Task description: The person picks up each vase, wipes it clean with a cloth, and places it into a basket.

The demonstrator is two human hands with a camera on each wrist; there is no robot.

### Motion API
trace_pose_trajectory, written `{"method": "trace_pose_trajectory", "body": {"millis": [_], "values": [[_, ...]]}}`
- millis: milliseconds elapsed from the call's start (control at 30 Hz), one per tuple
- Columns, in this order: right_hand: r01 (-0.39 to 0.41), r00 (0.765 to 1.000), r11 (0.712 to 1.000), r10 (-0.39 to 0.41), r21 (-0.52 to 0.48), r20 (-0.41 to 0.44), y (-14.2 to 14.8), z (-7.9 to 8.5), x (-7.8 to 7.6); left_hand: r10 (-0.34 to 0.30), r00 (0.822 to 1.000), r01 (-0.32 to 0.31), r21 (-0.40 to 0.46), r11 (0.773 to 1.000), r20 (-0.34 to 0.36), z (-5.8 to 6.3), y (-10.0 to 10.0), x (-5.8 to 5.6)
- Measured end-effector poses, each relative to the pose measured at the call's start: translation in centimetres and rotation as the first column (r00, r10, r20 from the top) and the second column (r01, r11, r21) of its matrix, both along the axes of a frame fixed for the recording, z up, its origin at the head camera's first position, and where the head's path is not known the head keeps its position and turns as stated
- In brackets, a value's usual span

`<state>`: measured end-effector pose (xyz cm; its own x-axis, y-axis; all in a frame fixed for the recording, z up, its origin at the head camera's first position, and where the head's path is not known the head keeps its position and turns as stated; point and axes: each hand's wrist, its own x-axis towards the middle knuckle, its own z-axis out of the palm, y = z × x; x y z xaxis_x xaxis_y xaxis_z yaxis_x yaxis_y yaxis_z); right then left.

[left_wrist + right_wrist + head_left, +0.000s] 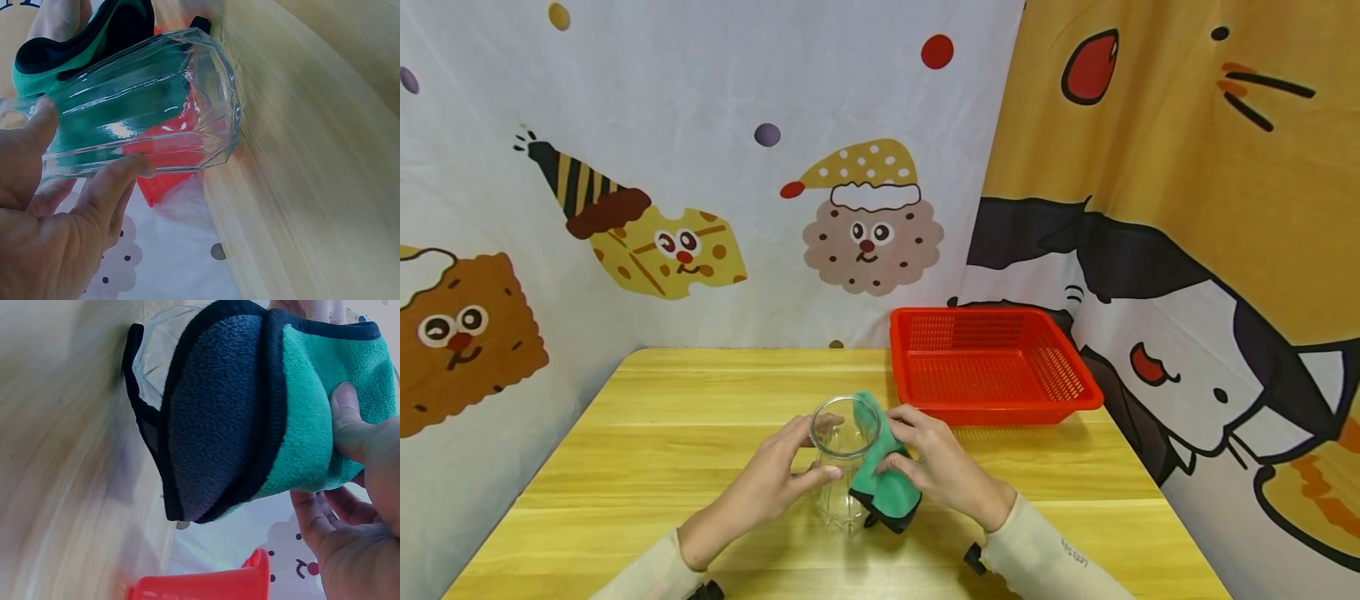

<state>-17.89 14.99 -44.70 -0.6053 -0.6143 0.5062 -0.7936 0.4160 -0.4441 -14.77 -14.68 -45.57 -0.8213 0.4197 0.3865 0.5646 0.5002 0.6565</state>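
Facing a red basket [985,414], left hand [785,460] grips a glass jar [147,103]; right hand [942,461] pinches green cloth [889,490], seemingly covering its side.

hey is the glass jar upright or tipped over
Upright: in the head view, the glass jar opens upward, with its base down toward the table.

The bench [700,392] has a pale yellow, wood-grained top, its streaks running from side to side, with a rounded far left corner. A red rectangular plastic basket [992,414] with slotted walls sits upright at the far right, casting a shadow before its front wall. Nearer the front, a clear, faceted glass jar [147,119] is upright, its base at the surface; contact is hard to tell.
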Motion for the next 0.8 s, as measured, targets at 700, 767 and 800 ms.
{"method": "trace_pose_trajectory", "body": {"millis": [700,767,800], "values": [[-0.027,0.998,0.989,0.02,0.146,0.052,-0.03,0.08,0.03,0.001,1.0,-0.001,-0.001,1.0,-0.012,-0.1,-0.08,0.15],[-0.031,0.998,0.987,0.022,0.16,0.063,0.06,-0.07,-0.01,-0.003,1.0,0.003,0.001,1.0,-0.012,-0.04,-0.05,0.19],[-0.032,0.998,0.985,0.021,0.167,0.065,0.12,-0.16,-0.04,-0.005,1.0,0.005,0.003,1.0,-0.009,0.0,-0.03,0.21]]}}
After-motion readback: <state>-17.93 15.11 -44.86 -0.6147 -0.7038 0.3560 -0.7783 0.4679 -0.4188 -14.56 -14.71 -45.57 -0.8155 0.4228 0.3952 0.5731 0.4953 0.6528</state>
